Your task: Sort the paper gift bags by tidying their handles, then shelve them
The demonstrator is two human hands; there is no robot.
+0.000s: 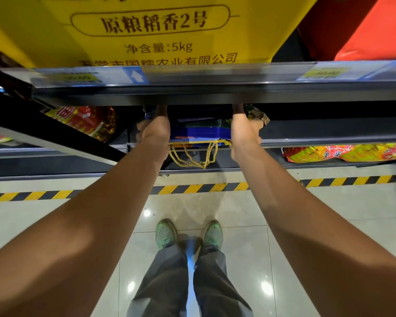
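Head view: we held the blue gift bags (200, 131) with left hand (154, 131) and right hand (245, 131), fingers hidden under the shelf (215, 97), grip unreadable. We judged the dangling gold handles (192, 154) liable to snag on the shelf lip.

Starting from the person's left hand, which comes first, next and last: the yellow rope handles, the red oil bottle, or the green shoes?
1. The yellow rope handles, hanging just below and to the right of the left hand.
2. The red oil bottle, on the shelf off to the hand's left.
3. The green shoes, far down on the floor.
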